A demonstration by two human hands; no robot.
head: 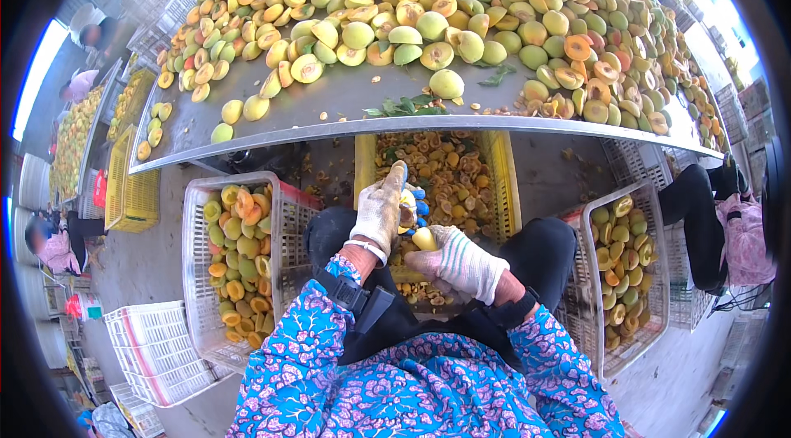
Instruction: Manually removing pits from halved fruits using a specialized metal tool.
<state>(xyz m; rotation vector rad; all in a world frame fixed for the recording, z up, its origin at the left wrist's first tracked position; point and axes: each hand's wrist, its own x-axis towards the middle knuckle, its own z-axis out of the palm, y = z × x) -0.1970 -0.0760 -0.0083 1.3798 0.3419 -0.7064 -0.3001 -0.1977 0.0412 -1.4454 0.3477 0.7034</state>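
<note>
My left hand (382, 209), in a soiled knit glove with blue fingertips, is closed around a halved fruit (407, 210) whose brown hollow faces right. Close beside it on the right, my right hand (454, 257), in a white glove with green stripes, grips a tool by its pale yellow handle (424, 239); the tool's working end is hidden at the fruit. Both hands are above a yellow plastic crate (508, 184) holding fruit scraps and pits (448, 172). Beyond them, a metal table (321, 123) bears a large heap of halved green and orange fruit (408, 18).
A crate of halved fruit (191, 252) stands at my left, another (662, 289) at my right. White crates (157, 351) lie at lower left, a yellow crate (133, 197) beyond. A person in pink (744, 240) sits at far right; other people are at far left.
</note>
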